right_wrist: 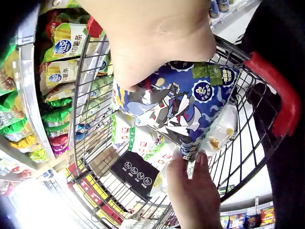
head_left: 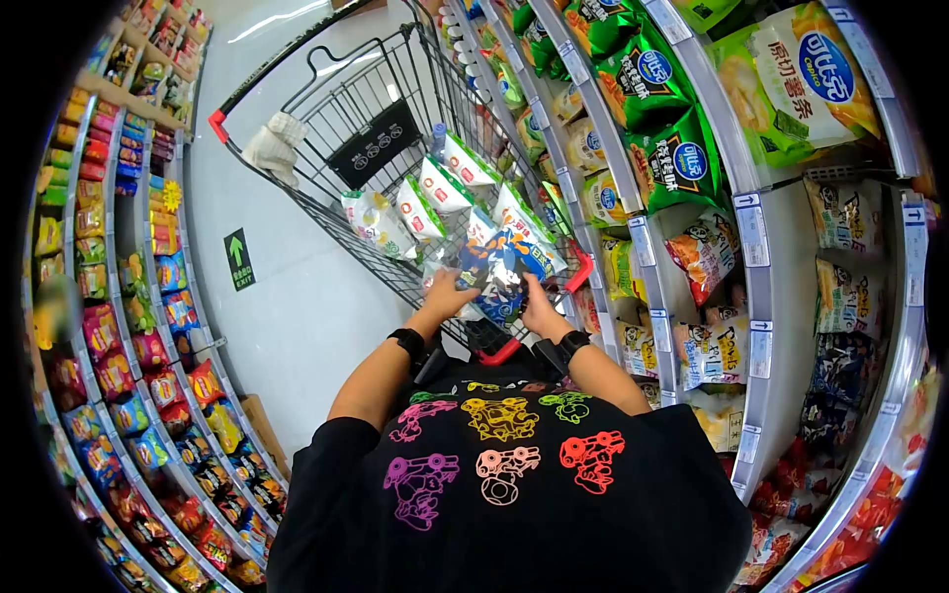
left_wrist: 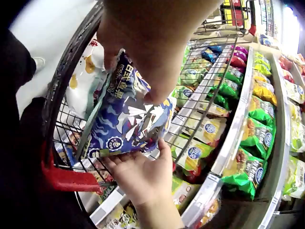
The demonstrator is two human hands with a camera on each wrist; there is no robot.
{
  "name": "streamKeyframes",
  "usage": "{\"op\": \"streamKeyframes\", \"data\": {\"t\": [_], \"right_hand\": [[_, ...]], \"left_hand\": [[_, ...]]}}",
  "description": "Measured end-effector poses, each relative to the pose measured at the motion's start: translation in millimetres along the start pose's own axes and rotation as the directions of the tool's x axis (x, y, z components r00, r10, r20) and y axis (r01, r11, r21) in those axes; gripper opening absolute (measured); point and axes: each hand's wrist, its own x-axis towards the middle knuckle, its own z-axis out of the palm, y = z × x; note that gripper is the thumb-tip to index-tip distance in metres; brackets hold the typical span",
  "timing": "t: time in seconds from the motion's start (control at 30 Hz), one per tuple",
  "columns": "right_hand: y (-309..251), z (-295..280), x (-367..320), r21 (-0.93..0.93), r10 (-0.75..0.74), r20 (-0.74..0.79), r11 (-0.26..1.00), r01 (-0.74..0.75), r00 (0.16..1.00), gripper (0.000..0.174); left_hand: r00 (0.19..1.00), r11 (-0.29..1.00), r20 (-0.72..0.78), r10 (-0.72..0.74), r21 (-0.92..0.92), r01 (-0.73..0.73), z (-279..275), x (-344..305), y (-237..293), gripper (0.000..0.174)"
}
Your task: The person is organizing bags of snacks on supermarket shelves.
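Observation:
Both hands grip a blue snack bag point(head_left: 499, 279) at its two sides, over the near end of a shopping cart. My left hand point(head_left: 447, 296) has thumb and fingers on one edge; in the left wrist view the left hand point(left_wrist: 143, 57) lies across the bag's printed front point(left_wrist: 126, 119). The right hand point(head_left: 542, 308) holds the opposite edge, its fingers point(left_wrist: 126, 160) partly under the bag. In the right wrist view the bag point(right_wrist: 176, 105) is between the right hand point(right_wrist: 157, 43) and the left hand point(right_wrist: 193, 191). White-and-green bags point(head_left: 445, 186) lie in the cart just beyond.
The black wire cart point(head_left: 326, 99) has red corner pieces and a black sign point(head_left: 374, 144). A whitish cloth-like item point(head_left: 277, 148) hangs on its left rim. Shelves of snack bags point(head_left: 682, 163) stand close on the right, more shelves point(head_left: 148, 326) across the aisle floor point(head_left: 297, 326).

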Motion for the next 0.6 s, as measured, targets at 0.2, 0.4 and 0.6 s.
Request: {"op": "streamKeyframes", "data": {"t": [0.2,0.4,0.6], "right_hand": [[18,-17,28,-0.090,-0.212,-0.076,0.975,0.205,0.974,0.045],[43,-10,13,-0.134,-0.450,-0.061,0.888,0.440,0.891,0.034],[54,-8,19,0.031,-0.452,-0.004,0.891,0.452,0.892,0.031]], "left_hand": [[0.996,0.999,0.075,0.044,0.006,-0.045,-17,-14,10,0.073],[0.974,0.980,0.164,0.156,0.094,-0.173,-41,-18,19,0.067],[0.923,0.909,0.262,0.280,0.238,-0.343,-89,-38,79,0.059]]}}
